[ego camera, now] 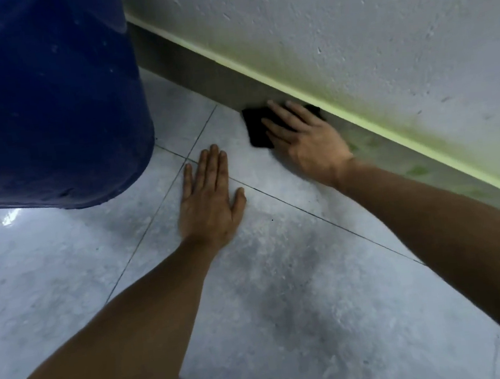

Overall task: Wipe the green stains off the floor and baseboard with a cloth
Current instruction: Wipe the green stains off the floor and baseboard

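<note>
The cloth (257,128) is dark, almost black, and lies flat on the floor (298,277) a little above the centre of the frame, with its far edge touching the grey baseboard (199,68). Green stains (419,170) show on the baseboard at the right, and a green tint runs along the wall (348,24) just above it. A large blue barrel (45,102) fills the upper left, so the open tiles are in the centre and below. The right hand (305,140) presses on the cloth with fingers spread and straight, not gripping. The left hand (209,199) lies flat and open on the tile.
</note>
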